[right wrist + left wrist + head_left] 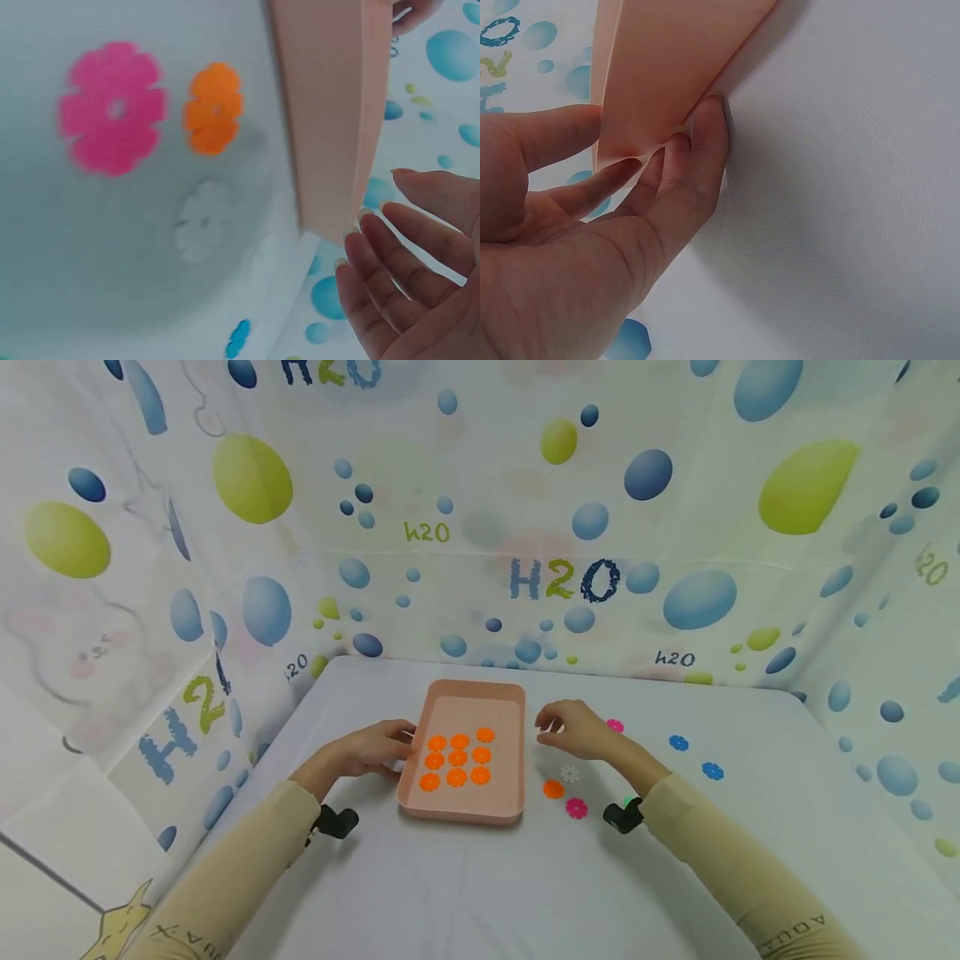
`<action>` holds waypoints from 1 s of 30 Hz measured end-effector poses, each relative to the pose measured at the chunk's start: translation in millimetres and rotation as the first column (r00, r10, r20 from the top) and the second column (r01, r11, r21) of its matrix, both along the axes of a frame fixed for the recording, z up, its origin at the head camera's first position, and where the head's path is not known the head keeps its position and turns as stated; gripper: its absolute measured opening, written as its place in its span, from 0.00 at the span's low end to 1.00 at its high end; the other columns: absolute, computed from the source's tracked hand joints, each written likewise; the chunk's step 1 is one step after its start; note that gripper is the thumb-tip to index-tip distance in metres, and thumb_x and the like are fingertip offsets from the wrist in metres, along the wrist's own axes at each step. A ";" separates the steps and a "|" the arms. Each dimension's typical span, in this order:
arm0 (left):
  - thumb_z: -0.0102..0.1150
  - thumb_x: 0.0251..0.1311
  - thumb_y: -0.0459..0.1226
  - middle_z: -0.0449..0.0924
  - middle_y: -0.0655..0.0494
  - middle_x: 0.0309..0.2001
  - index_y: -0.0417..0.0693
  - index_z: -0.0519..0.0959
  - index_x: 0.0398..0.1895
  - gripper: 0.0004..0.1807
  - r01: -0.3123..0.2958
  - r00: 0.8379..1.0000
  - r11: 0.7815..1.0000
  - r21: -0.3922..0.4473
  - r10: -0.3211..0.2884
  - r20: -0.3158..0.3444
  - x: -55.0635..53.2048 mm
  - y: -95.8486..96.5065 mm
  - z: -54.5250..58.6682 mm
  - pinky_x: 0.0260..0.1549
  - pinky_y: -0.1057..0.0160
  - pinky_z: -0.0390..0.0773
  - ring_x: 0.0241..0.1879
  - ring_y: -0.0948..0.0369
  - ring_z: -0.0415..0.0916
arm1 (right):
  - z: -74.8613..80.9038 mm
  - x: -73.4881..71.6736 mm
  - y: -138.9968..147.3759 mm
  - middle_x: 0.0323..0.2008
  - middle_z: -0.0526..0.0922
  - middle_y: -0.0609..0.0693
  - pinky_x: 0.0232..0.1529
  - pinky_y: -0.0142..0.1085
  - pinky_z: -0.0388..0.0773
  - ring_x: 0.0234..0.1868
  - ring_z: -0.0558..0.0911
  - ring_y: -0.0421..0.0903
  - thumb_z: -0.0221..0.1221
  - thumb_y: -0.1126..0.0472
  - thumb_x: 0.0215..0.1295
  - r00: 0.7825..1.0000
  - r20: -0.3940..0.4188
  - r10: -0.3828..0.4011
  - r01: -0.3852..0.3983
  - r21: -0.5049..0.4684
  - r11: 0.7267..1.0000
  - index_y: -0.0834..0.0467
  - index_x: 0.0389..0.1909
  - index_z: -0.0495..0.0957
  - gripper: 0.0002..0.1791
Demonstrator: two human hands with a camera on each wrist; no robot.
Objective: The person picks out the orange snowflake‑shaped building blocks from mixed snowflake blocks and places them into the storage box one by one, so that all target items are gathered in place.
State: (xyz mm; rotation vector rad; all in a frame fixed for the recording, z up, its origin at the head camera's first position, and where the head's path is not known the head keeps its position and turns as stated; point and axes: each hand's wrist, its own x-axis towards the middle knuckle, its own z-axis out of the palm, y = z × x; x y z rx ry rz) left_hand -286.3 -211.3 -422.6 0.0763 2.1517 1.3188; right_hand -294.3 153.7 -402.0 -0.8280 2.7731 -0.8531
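Observation:
A shallow peach tray [480, 703] lies on the white-covered table, with several orange flower-shaped discs [457, 757] set in rows inside it. My left hand [375, 747] holds the tray's left side; in the left wrist view the thumb [562, 135] is at the rim and the fingertips reach the lower edge. Just off the tray's right rim hovers my right hand [577, 727], its fingers [405, 277] loosely bent and nothing between them. On the table near it lie a loose orange disc [553, 789], a white disc [570, 773] and a pink disc [577, 808].
Farther right are two blue discs [678, 742]. Another pink disc [615, 725] sits behind the right forearm, and a green disc [629, 802] is partly hidden by the wrist camera [624, 817]. A patterned curtain [480, 610] closes off the back and sides.

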 end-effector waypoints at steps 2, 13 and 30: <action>0.51 0.74 0.33 0.56 0.33 0.75 0.36 0.57 0.75 0.30 -0.005 1.000 1.000 -0.004 0.005 -0.001 -0.1 -0.3 0.5 0.56 0.43 0.80 0.63 0.43 0.71 | -3.4 4.1 8.2 0.40 0.85 0.52 0.45 0.39 0.82 0.42 0.81 0.48 0.65 0.64 0.68 1.000 0.010 0.003 -0.003 -0.007 1.000 0.67 0.49 0.82 0.13; 0.51 0.74 0.33 0.57 0.33 0.74 0.36 0.58 0.75 0.29 -0.007 1.000 1.000 0.002 0.007 -0.006 -2.0 -1.5 -2.6 0.56 0.44 0.81 0.62 0.44 0.71 | -31.8 23.9 30.5 0.37 0.83 0.46 0.40 0.34 0.81 0.40 0.79 0.45 0.66 0.61 0.67 0.987 0.153 -0.043 0.045 -0.008 0.999 0.62 0.48 0.83 0.12; 0.52 0.74 0.34 0.57 0.34 0.75 0.36 0.59 0.74 0.29 -0.005 1.000 1.000 0.006 0.005 -0.005 -2.6 -1.4 -4.9 0.57 0.44 0.80 0.63 0.44 0.71 | -45.4 35.5 27.5 0.41 0.82 0.47 0.46 0.39 0.82 0.44 0.78 0.46 0.73 0.61 0.58 0.980 0.197 -0.028 0.030 -0.005 1.000 0.59 0.47 0.84 0.17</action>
